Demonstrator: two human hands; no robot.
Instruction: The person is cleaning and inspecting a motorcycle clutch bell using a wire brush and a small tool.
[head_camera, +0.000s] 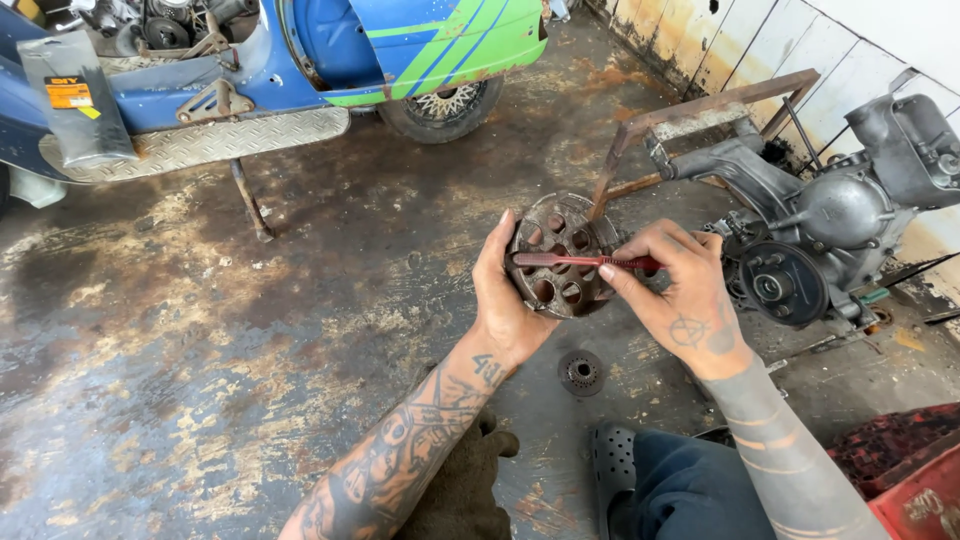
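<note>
My left hand (503, 300) grips a round, dirty metal clutch part (560, 255) with several holes, holding it up by its left rim. My right hand (675, 290) pinches the handle of a red toothbrush (585, 261), which lies across the face of the round part with its head towards the left. Both hands are above the stained concrete floor, in front of my knees.
A small dark toothed hub (580, 372) lies on the floor below the hands. A grey scooter engine (820, 215) sits on a rusty metal frame (700, 110) at the right. A blue and green scooter (300, 70) on its stand is at the back left. A dark glove (455, 490) lies near my left forearm.
</note>
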